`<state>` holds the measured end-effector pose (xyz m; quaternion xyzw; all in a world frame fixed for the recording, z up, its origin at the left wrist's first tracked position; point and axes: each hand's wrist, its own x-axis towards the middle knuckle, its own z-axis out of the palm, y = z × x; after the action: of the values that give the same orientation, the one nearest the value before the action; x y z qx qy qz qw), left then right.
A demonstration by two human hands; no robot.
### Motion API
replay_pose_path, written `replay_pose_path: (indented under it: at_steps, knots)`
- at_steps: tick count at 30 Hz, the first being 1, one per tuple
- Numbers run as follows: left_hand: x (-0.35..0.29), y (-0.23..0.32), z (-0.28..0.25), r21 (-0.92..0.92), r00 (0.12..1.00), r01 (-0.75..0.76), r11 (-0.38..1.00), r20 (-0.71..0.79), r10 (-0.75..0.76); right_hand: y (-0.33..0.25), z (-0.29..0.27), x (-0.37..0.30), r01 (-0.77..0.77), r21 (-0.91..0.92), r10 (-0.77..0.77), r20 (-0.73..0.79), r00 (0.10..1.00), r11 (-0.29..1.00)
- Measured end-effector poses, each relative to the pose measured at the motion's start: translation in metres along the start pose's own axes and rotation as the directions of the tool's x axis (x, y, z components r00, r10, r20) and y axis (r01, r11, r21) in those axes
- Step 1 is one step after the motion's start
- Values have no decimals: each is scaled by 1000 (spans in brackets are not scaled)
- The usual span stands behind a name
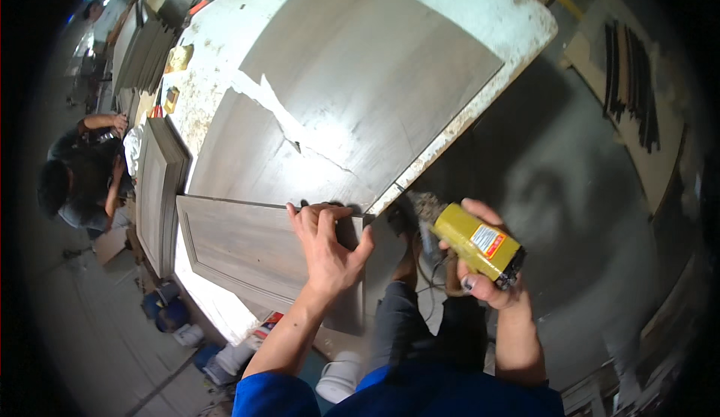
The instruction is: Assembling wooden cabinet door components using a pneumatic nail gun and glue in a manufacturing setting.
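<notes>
My left hand point(327, 250) grips the corner of a grey-brown framed cabinet door point(236, 241). Its fingers hook over the far edge, and the thumb lies along the right side. In my right hand point(491, 286) is a yellow-green, block-shaped tool point(471, 238) with a red-and-white label and a black end. A fuzzy, brownish tip shows at its far left end; its exact kind is unclear. The tool is held clear of the door, off to its right. Beyond the door, a large grey wood-grain panel point(375, 79) lies flat, a jagged pale patch across its left part.
The panel rests on a worn white worktable point(517, 16). Stacked doors point(161, 192) stand at the left, near another person point(79, 169) at work. Dark strips point(626, 79) lie on a board at the right. A white bucket point(337, 379) is low by my legs.
</notes>
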<state>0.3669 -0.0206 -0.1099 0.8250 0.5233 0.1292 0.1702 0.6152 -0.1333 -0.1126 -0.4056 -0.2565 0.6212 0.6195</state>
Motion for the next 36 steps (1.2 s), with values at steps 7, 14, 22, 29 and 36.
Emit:
replay_pose_path:
  at_steps: [7,14,22,29,36]
  knots:
    - [-28,-7,-37,-242,988,74,967,-112,-103,-123,79,121,386,-838,-131,364,922,386]
    - [-160,-3,-62,-316,707,503,805,-385,-593,-66,105,218,353,-835,-199,465,863,-422]
    - [-211,3,-16,-910,189,411,58,23,-982,82,148,64,395,-898,-94,384,918,193]
    - [-310,-53,-35,-833,310,547,88,103,-945,99,99,-64,-292,-776,545,78,835,559]
    - [-320,-154,-143,-750,551,659,56,430,-716,84,143,-29,-525,-536,697,181,694,661]
